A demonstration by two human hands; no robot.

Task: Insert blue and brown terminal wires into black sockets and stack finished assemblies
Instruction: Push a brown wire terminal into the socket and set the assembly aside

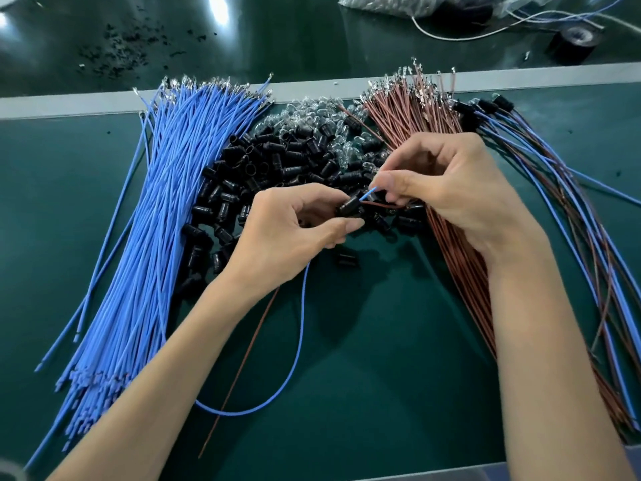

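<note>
The left hand [291, 230], at the centre of the frame, grasps one black socket [348, 205] between thumb and fingers, above the counter [381, 341]. The right hand [447, 189], just right of it, pinches a blue wire [301, 324] with its fingers directly beside the socket opening. A brown wire [243, 362] also meets the socket at that end. Both wires hang below the left hand, the blue one in a loop toward the lower centre, the brown one running straight toward the lower left. The pile of loose sockets [277, 168] lies behind the hands, with clear bulbs [312, 109] beyond it. The blue wire bundle [156, 203] fills the left side, and the brown wire bundle [409, 109] lies right of centre. The finished assemblies [555, 189] are stacked along the right edge. A black tape roll [574, 41] stands at the upper right.
</note>
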